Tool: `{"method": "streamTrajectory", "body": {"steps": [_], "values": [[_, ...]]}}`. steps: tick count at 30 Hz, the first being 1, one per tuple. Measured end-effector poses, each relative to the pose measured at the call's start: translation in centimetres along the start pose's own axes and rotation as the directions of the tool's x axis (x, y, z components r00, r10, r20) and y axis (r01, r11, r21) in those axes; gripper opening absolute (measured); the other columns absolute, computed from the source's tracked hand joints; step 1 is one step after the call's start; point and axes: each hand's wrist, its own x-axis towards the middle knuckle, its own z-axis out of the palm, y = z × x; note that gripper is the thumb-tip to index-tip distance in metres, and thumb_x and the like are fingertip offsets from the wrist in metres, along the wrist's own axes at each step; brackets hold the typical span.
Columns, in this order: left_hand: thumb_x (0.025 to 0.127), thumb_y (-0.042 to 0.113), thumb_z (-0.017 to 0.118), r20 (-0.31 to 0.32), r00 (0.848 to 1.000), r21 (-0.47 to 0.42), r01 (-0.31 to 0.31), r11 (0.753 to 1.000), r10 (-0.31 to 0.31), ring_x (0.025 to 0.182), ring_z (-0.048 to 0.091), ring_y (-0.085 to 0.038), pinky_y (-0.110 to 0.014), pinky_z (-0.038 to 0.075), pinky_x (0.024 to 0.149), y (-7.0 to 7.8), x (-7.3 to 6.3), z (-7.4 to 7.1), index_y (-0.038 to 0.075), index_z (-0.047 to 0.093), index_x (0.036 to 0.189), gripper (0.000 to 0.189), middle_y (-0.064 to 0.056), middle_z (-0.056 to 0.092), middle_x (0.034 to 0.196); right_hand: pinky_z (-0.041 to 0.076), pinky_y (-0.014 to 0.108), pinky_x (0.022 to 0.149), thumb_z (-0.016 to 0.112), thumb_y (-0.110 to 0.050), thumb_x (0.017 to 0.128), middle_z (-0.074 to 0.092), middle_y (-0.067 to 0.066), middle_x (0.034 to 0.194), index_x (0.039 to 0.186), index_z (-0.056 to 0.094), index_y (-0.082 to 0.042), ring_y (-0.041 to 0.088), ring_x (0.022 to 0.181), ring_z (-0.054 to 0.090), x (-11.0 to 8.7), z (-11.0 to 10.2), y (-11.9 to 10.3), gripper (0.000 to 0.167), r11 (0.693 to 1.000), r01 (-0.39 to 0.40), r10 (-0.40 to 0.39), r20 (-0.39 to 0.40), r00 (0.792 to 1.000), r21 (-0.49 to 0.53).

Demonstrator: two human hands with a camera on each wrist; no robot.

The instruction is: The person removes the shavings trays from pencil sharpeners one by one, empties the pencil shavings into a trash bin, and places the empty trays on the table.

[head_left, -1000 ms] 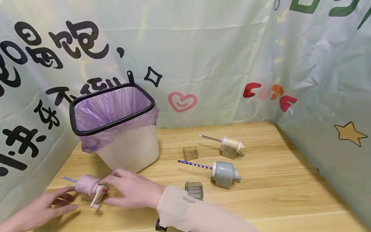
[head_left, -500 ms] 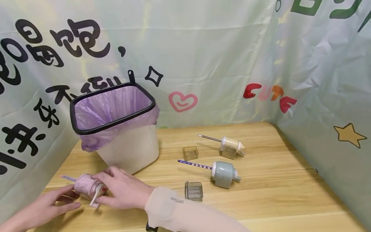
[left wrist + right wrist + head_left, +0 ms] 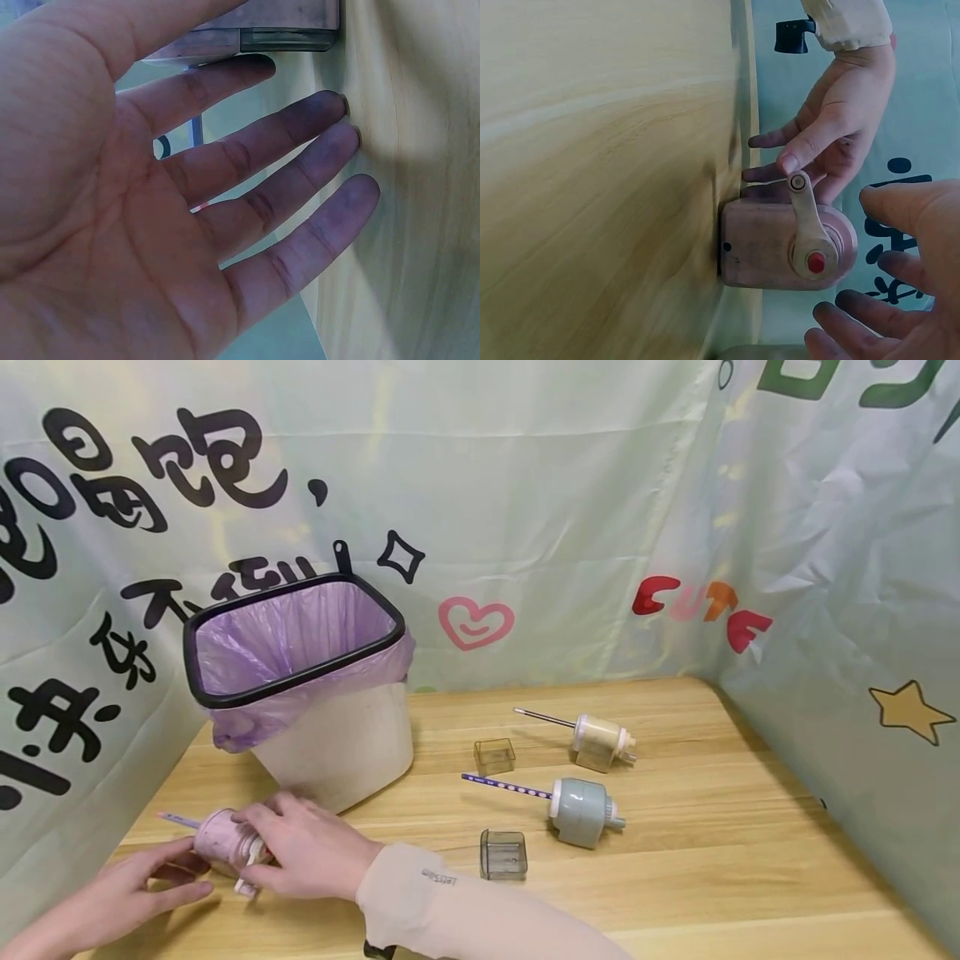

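Wood-grained and pale, our bench [image 3: 675,897] fills the lower view. Nearest us, a left hand [image 3: 135,889], its fingers extended and apart, lies beside the pink crank pencil sharpener [image 3: 220,835], which stands at the bench's left end with a lilac pencil [image 3: 178,820] in its back. Opposite, a right hand [image 3: 311,852] is at its white crank [image 3: 804,214], thumb and fingers apart; we cannot tell whether either hand touches it. Further right we see a smoky clear tray [image 3: 503,872], then a blue-grey sharpener [image 3: 580,810] holding a spotted purple pencil [image 3: 510,787]. Beyond the pink sharpener stands a whitish bin [image 3: 352,752] with a purple liner [image 3: 315,618]. Farther still sit an amber-tinted tray [image 3: 496,768] and a cream sharpener [image 3: 597,735] with a dark pencil [image 3: 543,717], before a printed cloth [image 3: 540,485].
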Motion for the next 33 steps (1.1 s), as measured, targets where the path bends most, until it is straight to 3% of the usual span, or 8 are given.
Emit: {"method": "streamTrajectory", "body": {"steps": [4,9,19,25,33], "values": [[0.095,0.013,0.08,-0.03,0.999,-0.001,-0.041,0.999,0.041,0.092,0.061,0.014,-0.019,0.055,0.069,0.0,-0.1,0.2,-0.001,0.069,0.123,0.033,0.015,0.075,0.105,0.049,0.01,0.102,0.065,-0.055,0.104,0.062,-0.011,0.129,0.151,0.054,-0.029,-0.002,0.113,0.061,0.4,0.3,-0.4,0.055,1.0,-0.01,0.01,-0.008,1.0,0.0],[0.093,0.01,0.082,-0.066,0.994,-0.003,-0.093,0.996,0.092,0.091,0.062,0.013,-0.018,0.055,0.068,0.0,-0.1,0.4,0.003,0.071,0.119,0.029,0.017,0.075,0.103,0.05,0.01,0.097,0.064,-0.056,0.104,0.062,-0.012,0.128,0.149,0.057,-0.031,-0.003,0.111,0.06,0.8,0.7,-0.7,0.052,0.999,-0.041,0.041,-0.021,0.999,-0.015],[0.096,0.015,0.08,-0.034,0.999,-0.001,-0.016,1.0,0.016,0.092,0.063,0.015,-0.016,0.053,0.069,0.3,0.0,0.1,0.001,0.072,0.121,0.03,0.019,0.076,0.1,0.052,0.01,0.082,0.068,-0.055,0.102,0.065,-0.012,0.117,0.14,0.06,-0.032,-0.003,0.1,0.061,1.6,1.9,-1.1,0.046,0.995,-0.071,0.066,-0.08,0.995,-0.062],[0.096,0.013,0.08,-0.033,0.999,0.004,-0.031,1.0,0.031,0.09,0.063,0.015,-0.016,0.053,0.068,0.4,0.0,0.2,0.003,0.072,0.118,0.025,0.021,0.076,0.098,0.049,0.008,0.07,0.071,-0.054,0.1,0.066,-0.012,0.109,0.139,0.057,-0.031,-0.004,0.087,0.059,2.2,2.7,-1.2,0.048,0.994,-0.09,0.085,-0.086,0.993,-0.057],[0.096,0.012,0.08,-0.035,0.998,0.004,-0.052,0.999,0.052,0.089,0.063,0.014,-0.016,0.052,0.068,0.6,0.0,0.3,0.007,0.073,0.114,0.02,0.023,0.074,0.098,0.046,0.009,0.066,0.073,-0.058,0.098,0.064,-0.013,0.106,0.136,0.052,-0.032,-0.005,0.085,0.058,2.4,2.9,-1.5,0.051,0.993,-0.119,0.118,-0.042,0.992,-0.01]]}}
